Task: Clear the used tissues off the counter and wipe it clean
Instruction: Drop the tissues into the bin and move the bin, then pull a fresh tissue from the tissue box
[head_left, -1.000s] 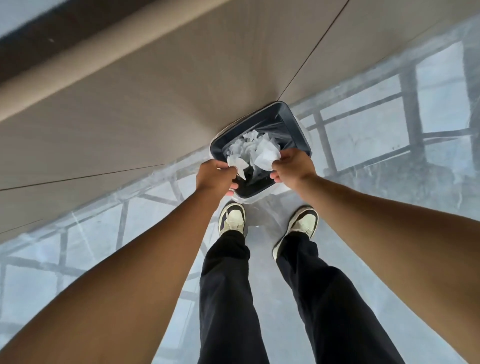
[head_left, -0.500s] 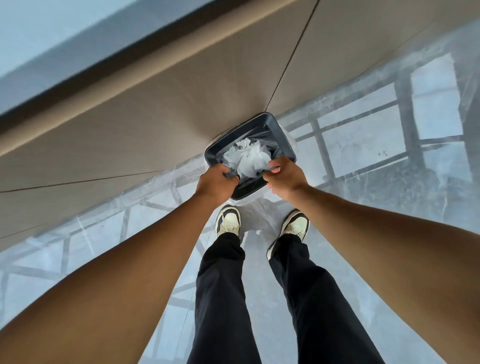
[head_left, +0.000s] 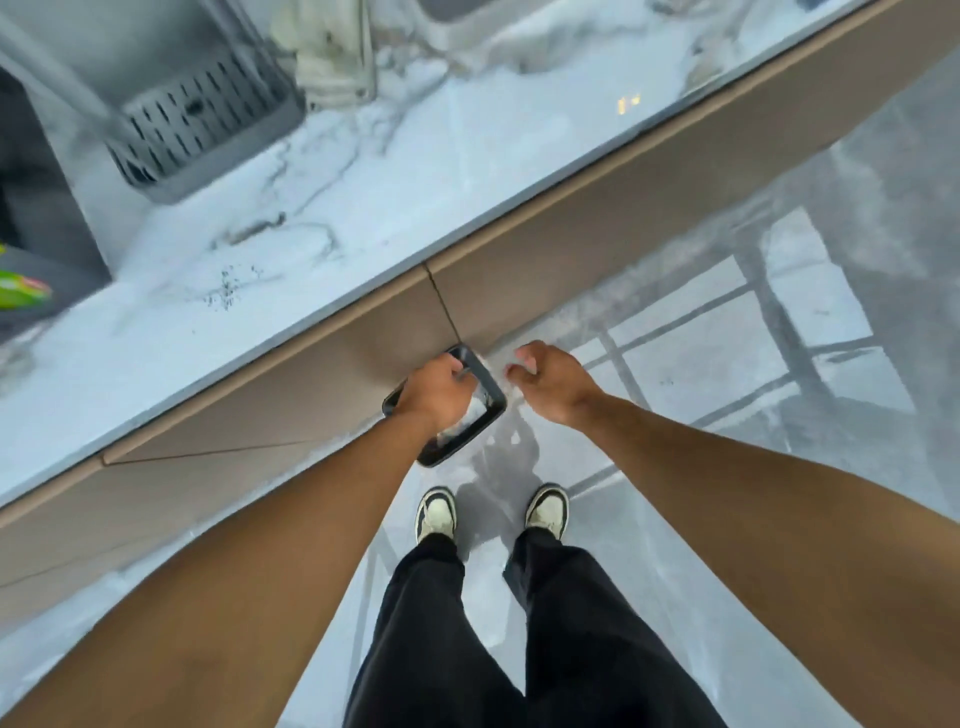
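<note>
Left hand (head_left: 436, 391) curled, fingers down inside the small dark rectangular plastic bin (head_left: 491, 415) on the floor; whether it grips anything, cannot tell. Crumpled white tissues (head_left: 475, 415) lie in the bin beneath it. Right hand (head_left: 550, 382) loosely spread, empty, just beside. White marble counter (head_left: 363, 197) beyond both hands, dark specks (head_left: 226, 291) on it.
</note>
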